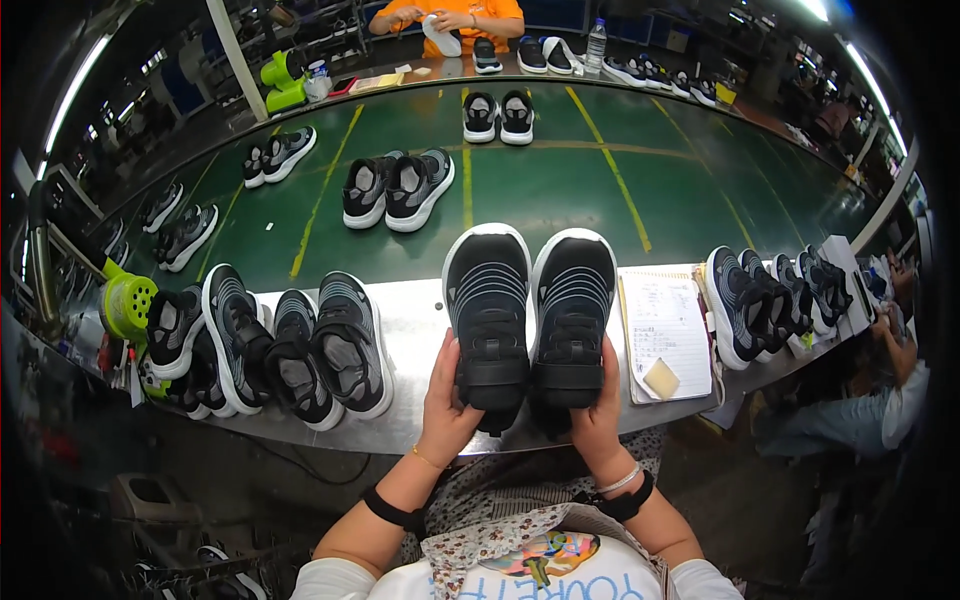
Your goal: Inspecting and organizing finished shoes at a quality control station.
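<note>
Side by side in front of me are two black sneakers with white soles and pale curved lines, toes pointing away. My left hand (447, 400) is closed round the heel end of the left sneaker (487, 310). Round the heel of the right sneaker (574, 310) my right hand (597, 415) is closed in the same way. Both shoes have a wide black strap across the upper, and their tops face up. Some of my fingers are hidden beneath and behind the heels.
A metal ledge (415, 420) runs before me, with several sneakers (350, 345) at left. An open notebook (665, 325) with a yellowish block (661, 379) lies right, beside more sneakers (735, 310). Shoe pairs stand on the green belt (560, 190); a person in orange (480, 15) works across it.
</note>
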Available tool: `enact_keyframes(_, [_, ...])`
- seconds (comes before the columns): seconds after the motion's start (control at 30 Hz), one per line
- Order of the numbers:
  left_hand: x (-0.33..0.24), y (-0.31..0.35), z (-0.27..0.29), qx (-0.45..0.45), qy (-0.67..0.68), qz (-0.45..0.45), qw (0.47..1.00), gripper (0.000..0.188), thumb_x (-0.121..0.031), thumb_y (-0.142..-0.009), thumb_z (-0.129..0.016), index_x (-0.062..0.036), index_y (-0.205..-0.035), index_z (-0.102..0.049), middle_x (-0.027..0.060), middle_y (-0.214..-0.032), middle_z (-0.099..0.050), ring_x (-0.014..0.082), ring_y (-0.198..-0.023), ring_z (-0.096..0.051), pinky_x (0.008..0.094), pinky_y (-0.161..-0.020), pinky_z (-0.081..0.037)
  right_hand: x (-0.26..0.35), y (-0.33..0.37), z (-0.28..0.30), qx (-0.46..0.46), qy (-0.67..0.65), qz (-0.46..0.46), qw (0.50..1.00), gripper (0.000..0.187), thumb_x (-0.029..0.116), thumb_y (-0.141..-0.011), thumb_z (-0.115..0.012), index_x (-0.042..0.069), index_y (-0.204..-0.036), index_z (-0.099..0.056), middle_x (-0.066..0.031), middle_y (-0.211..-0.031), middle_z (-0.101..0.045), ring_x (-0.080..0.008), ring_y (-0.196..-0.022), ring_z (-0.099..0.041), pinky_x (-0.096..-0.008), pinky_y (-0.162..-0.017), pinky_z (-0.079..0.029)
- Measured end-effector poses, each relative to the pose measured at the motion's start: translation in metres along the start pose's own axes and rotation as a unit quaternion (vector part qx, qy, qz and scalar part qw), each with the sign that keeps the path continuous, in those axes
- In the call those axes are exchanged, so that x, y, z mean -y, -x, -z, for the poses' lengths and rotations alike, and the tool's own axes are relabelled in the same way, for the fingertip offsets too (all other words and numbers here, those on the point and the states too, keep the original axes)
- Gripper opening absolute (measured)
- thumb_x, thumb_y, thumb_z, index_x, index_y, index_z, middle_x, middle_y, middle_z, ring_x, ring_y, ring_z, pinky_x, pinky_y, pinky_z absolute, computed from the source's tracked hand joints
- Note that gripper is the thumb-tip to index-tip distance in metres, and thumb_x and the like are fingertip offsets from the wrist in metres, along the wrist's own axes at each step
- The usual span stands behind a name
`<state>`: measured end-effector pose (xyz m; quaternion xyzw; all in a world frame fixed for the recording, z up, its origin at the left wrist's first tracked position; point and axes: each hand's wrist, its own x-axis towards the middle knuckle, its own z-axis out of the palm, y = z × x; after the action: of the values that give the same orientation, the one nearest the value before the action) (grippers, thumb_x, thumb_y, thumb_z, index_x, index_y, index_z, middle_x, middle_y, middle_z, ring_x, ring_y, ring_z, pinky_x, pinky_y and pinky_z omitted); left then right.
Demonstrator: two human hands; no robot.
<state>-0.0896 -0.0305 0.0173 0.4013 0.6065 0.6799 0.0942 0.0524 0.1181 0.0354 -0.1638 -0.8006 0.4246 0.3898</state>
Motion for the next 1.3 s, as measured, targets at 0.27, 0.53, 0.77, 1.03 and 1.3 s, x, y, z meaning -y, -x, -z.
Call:
enact_keyframes(0.27, [-0.006,-0.003,0.003,0.009,-0.024,-0.006,1.000,0.078,-0.003,-0.072,-0.064,-0.0086,-0.138,-0.023,0.0186,-0.143,-0.017,0.0293,-0.132,-0.022,0.0362,-0.104,-0.027,0.002,0.000,-0.002,-0.001,-0.005,-0.002,1.000,0.065,0.025,-0.085,-0.054,0.001,-0.136,-0.021,-0.0219,-0.137,-0.028,-0.0353,-0.126,-0.030,-0.0395,-0.103,-0.024])
enact_keyframes(0.53, [-0.007,-0.006,0.007,0.011,-0.065,-0.016,0.998,0.078,-0.004,-0.071,-0.064,-0.0082,-0.137,-0.023,0.0191,-0.143,-0.017,0.0304,-0.132,-0.022,0.0365,-0.105,-0.024,0.007,-0.002,-0.003,0.002,0.014,-0.003,1.000,0.065,0.023,-0.085,-0.053,-0.001,-0.135,-0.020,-0.0232,-0.137,-0.027,-0.0356,-0.126,-0.030,-0.0395,-0.103,-0.024])
enact_keyframes(0.77, [-0.006,-0.005,0.009,0.011,-0.038,-0.012,0.999,0.078,-0.005,-0.071,-0.064,-0.0090,-0.137,-0.024,0.0190,-0.143,-0.017,0.0307,-0.131,-0.022,0.0364,-0.105,-0.025,0.009,-0.003,-0.005,-0.002,0.034,0.005,0.999,0.064,0.022,-0.085,-0.053,-0.001,-0.135,-0.020,-0.0232,-0.137,-0.028,-0.0357,-0.125,-0.031,-0.0392,-0.103,-0.024])
enact_keyframes(1.03, [-0.007,-0.005,0.013,0.013,-0.046,-0.009,0.999,0.080,-0.005,-0.070,-0.066,-0.0097,-0.138,-0.023,0.0180,-0.143,-0.017,0.0306,-0.131,-0.022,0.0371,-0.105,-0.025,0.012,-0.003,-0.008,-0.003,0.036,0.000,0.999,0.064,0.024,-0.086,-0.053,-0.001,-0.135,-0.021,-0.0233,-0.136,-0.029,-0.0359,-0.125,-0.031,-0.0391,-0.103,-0.025])
enact_keyframes(1.3, [-0.007,-0.007,0.016,0.016,-0.021,-0.022,0.999,0.080,-0.004,-0.070,-0.066,-0.0103,-0.138,-0.023,0.0187,-0.143,-0.016,0.0303,-0.131,-0.022,0.0370,-0.104,-0.026,0.015,-0.004,-0.009,0.000,0.039,0.001,0.999,0.065,0.024,-0.085,-0.055,-0.001,-0.135,-0.021,-0.0226,-0.137,-0.028,-0.0351,-0.126,-0.030,-0.0390,-0.104,-0.023])
